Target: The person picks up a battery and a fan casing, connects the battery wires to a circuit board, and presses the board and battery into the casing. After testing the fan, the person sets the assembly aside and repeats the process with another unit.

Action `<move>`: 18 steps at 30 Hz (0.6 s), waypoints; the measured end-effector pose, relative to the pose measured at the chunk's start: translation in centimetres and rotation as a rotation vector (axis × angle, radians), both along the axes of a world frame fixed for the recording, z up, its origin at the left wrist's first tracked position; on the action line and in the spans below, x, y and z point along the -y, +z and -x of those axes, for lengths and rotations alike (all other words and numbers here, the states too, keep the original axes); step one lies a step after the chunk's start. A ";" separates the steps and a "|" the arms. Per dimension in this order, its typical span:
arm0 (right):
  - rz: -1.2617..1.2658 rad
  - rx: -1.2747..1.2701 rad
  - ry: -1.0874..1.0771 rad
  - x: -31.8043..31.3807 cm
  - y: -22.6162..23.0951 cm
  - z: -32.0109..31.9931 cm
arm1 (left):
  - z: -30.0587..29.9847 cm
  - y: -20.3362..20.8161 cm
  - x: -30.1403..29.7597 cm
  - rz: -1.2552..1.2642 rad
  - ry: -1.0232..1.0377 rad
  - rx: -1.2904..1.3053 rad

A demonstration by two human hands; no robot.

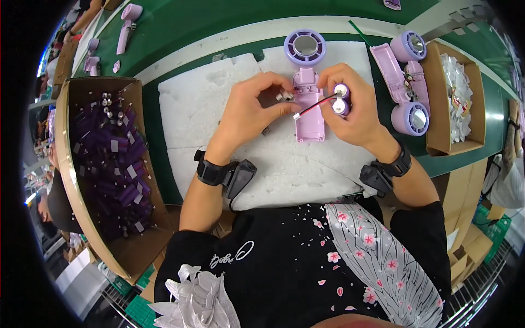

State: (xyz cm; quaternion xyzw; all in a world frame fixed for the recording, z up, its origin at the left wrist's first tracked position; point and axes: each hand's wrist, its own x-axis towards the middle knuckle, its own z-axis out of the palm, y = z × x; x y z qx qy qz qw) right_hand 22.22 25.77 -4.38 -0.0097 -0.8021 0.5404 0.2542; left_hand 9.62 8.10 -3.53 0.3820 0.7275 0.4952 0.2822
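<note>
Petal-patterned shirt (284, 268), left hand (247, 109) curled near whitish pieces (285, 97), grip unclear, right hand (359, 112) holding smooth purple cylinders (340, 106)

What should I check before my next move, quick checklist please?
1. Batteries in the right hand: ok, held.
2. Shell open side up on the foam: ok.
3. Batteries inside the shell: not ok, still in hand.
4. Plug connected: not ok, its end is free.
5. Left hand gripping the pale part: cannot tell, partly hidden.
</note>
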 end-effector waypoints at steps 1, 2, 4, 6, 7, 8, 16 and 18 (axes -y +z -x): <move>-0.114 -0.057 0.015 0.0 0.3 0.3 | 0.0 0.0 0.1 -0.012 -0.008 -0.023; -0.228 -0.114 0.030 0.0 0.3 0.5 | 0.0 0.3 -0.2 -0.025 -0.018 -0.045; -0.270 -0.106 0.030 0.3 0.3 0.6 | -0.1 0.5 -0.4 -0.041 -0.022 -0.054; -0.348 -0.117 0.018 0.6 0.2 0.6 | -0.2 0.6 -0.4 -0.104 -0.061 -0.202; -0.349 -0.109 0.024 0.8 0.2 0.6 | -0.2 0.6 -0.4 -0.134 -0.081 -0.279; -0.371 -0.097 0.015 0.9 0.3 0.6 | -0.3 0.6 -0.3 -0.134 -0.076 -0.271; -0.388 -0.033 -0.013 1.4 0.6 0.5 | -1.1 2.2 0.0 0.013 -0.032 -0.045; -0.378 -0.016 -0.020 1.6 0.7 0.5 | -1.1 2.6 0.1 0.041 -0.042 -0.002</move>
